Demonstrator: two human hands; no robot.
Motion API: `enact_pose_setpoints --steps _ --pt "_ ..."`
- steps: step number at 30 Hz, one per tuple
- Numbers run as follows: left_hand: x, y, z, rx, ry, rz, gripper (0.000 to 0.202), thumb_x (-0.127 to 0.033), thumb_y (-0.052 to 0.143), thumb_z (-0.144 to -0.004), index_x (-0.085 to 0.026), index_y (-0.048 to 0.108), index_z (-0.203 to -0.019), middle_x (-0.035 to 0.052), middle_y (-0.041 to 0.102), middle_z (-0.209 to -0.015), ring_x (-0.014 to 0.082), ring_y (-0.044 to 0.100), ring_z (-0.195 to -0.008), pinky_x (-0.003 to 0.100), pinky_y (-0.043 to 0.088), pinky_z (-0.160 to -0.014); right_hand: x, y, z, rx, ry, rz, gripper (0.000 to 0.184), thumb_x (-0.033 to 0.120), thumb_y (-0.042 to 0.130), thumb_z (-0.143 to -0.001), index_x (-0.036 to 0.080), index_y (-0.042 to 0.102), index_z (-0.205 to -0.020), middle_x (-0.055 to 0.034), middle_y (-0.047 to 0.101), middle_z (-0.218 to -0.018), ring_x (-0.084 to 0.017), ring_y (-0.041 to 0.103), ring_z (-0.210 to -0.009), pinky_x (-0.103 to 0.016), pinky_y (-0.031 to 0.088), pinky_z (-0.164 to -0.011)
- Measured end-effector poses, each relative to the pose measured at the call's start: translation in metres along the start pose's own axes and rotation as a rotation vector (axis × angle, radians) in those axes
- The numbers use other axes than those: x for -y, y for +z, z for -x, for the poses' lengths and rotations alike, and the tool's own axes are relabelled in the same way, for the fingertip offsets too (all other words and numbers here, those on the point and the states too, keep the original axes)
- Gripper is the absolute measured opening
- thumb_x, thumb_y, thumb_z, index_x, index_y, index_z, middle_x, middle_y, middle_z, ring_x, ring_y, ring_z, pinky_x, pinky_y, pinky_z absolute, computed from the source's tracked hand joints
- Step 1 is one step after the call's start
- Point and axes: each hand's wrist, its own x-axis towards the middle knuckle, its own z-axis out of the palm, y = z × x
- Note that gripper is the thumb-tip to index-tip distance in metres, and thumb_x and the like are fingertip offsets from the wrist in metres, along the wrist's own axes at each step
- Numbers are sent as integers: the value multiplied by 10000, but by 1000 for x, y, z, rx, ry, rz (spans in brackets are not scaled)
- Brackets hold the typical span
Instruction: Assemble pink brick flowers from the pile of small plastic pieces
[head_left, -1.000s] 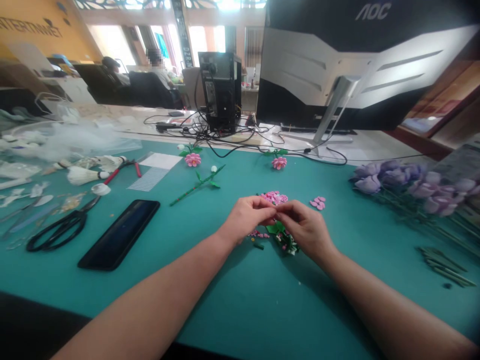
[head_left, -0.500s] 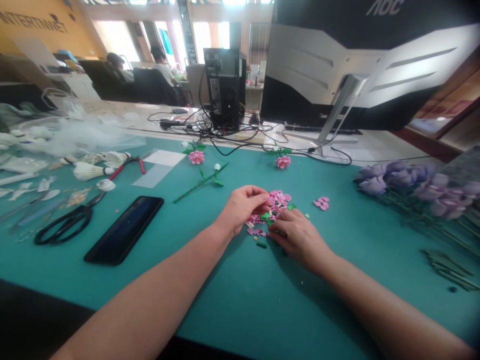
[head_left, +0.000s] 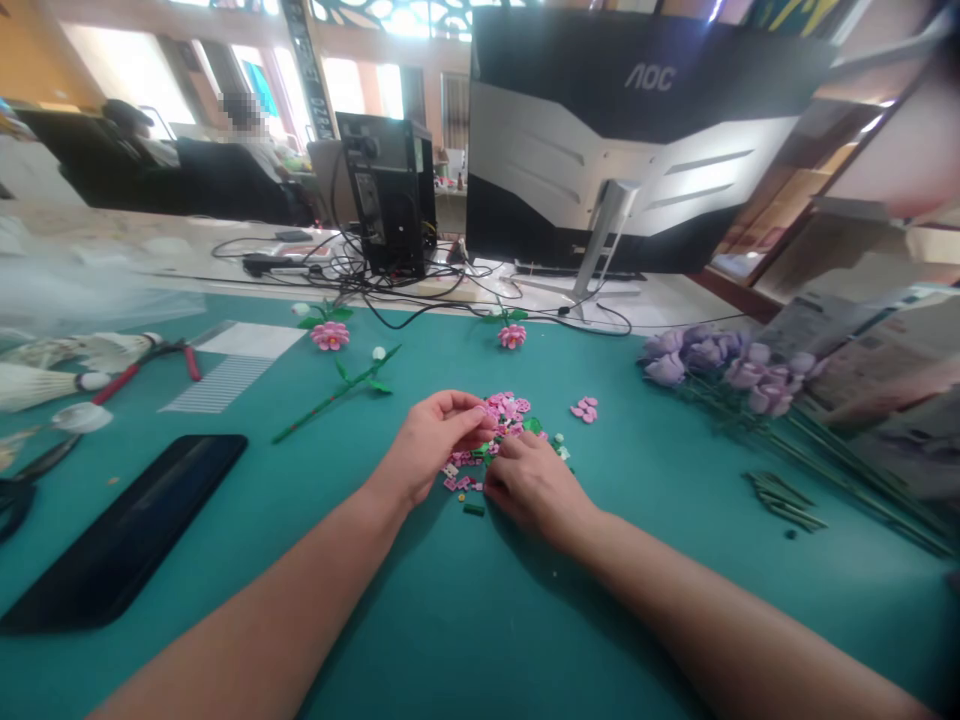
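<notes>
A small pile of pink building-brick pieces (head_left: pixel 510 405) with some green and white ones lies on the green mat (head_left: pixel 420 620). At the pile's left side is my left hand (head_left: pixel 439 440), thumb and fingers pinched together; whatever they hold is too small to make out. My right hand (head_left: pixel 536 485) rests low over the pile's right side with curled fingers, and its fingertips are hidden among the pieces. Just in front lie a dark green brick (head_left: pixel 473 510) and a tiny yellow piece (head_left: pixel 461 497). A few pink petal pieces (head_left: pixel 584 409) sit apart to the right.
Two pink brick flowers (head_left: pixel 330 336) and a green stem (head_left: pixel 337 393) lie beyond the hands. At left are a phone (head_left: pixel 135 530), pliers (head_left: pixel 150 368) and shuttlecocks (head_left: pixel 45 385). Purple flowers (head_left: pixel 705 355) and green stems (head_left: pixel 784 500) lie right. A monitor (head_left: pixel 622 140) stands behind.
The view has turned right, so everything appears further left. My right hand has shifted slightly closer to my left hand over the pile; the left keeps its pinch.
</notes>
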Motion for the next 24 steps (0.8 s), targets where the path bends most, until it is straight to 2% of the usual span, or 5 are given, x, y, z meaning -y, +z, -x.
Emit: enact_pose_setpoints --steps 6,16,24 --pt "0 -1 0 26 -15 -36 143 -202 664 -776 -132 574 -861 41 687 -784 130 665 -745 255 539 -742 1 5 -2 -43 -37 23 97 178 563 -770 181 619 -690 -47 565 -712 -192 463 -730 -330 393 -702" --pt "0 -1 0 34 -4 -69 169 -235 672 -770 -134 580 -869 57 697 -829 144 668 -783 278 528 -773 3 5 -2 5 -59 -5 106 183 555 -732 179 612 -643 -41 557 -664 -176 454 -675 -314 393 -671" --pt "1 -2 0 23 1 -89 206 -264 702 -744 -138 595 -866 49 686 -826 151 660 -792 261 510 -721 3 2 -2 40 -107 -19 107 180 541 -732 178 614 -654 -47 558 -682 -178 442 -683 -312 384 -651"
